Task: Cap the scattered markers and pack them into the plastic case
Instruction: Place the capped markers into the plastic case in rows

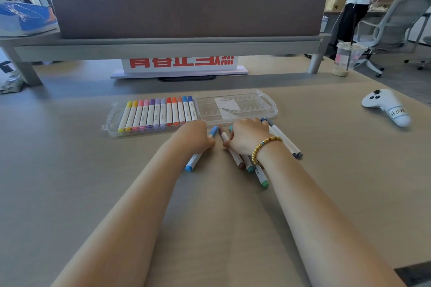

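Left grip (194, 136) holds blue marker (197, 157), (capped)

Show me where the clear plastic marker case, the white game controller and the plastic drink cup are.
clear plastic marker case (235, 106): head view, bare right half of the case.
white game controller (382, 102): head view, middle of its body.
plastic drink cup (347, 58): head view, its side wall.

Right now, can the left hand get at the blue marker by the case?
Probably yes. The left hand already lies over the blue marker, whose ends show on either side. Nothing lies between them; whether the grip has closed is hidden.
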Available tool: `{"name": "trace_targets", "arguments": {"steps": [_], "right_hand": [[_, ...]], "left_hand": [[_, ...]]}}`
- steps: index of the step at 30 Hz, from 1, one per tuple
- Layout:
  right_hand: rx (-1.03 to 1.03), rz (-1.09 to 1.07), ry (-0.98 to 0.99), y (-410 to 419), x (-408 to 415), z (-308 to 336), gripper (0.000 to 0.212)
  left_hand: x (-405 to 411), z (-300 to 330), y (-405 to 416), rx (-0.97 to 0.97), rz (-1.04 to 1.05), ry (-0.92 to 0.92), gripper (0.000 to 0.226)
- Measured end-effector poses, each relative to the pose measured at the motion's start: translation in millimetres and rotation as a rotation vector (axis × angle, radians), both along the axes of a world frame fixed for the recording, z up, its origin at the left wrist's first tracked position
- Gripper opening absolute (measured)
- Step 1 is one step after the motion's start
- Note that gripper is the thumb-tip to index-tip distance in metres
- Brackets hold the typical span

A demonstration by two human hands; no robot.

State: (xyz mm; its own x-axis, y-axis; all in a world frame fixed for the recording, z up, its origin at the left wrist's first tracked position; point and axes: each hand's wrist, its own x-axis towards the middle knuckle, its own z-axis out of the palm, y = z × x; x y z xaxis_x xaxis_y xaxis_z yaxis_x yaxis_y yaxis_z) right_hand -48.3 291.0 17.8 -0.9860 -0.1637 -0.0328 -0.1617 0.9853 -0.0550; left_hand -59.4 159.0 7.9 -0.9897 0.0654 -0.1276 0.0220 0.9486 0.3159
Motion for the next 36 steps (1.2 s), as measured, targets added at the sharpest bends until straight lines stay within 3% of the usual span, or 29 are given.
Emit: {"name": "trace_targets", "arguments": {"steps": [5, 9, 17, 22, 29, 36], "right_hand": [[0.029, -0.008, 0.081, -9.4, 3.8, -2.6, 0.047], [0.044, -0.012, 0.069, -11.9, 4.3, -1.6, 0.040], [-0.088, -0.020, -0.073, -9.6, 2.8, 7.1, 0.032], [-0.490, -0.040, -0.220, -0.3, 1.3, 14.8, 0.027], [-0.839, -0.088, -0.264, 0.8, -25.7, 20.9, 0.022], [-0.958, -0.201, -0.124, -10.5, -75.9, 24.9, 0.018]], "left_hand": [[-1.1, 0.6, 0.5, 0.021, 0.033, 0.016, 0.029], [-3.4, 1.9, -5.1, 0.073, 0.062, 0.025, 0.029], [-14.5, 11.9, -21.7, 0.510, 0.195, 0.026, 0.024], [-18.9, 10.4, -22.2, 0.521, 0.194, 0.046, 0.023], [-44.1, 21.9, -13.8, 0.482, 0.169, 0.084, 0.024], [-92.8, 22.6, -8.4, 0.456, 0.196, 0.059, 0.026]]}}
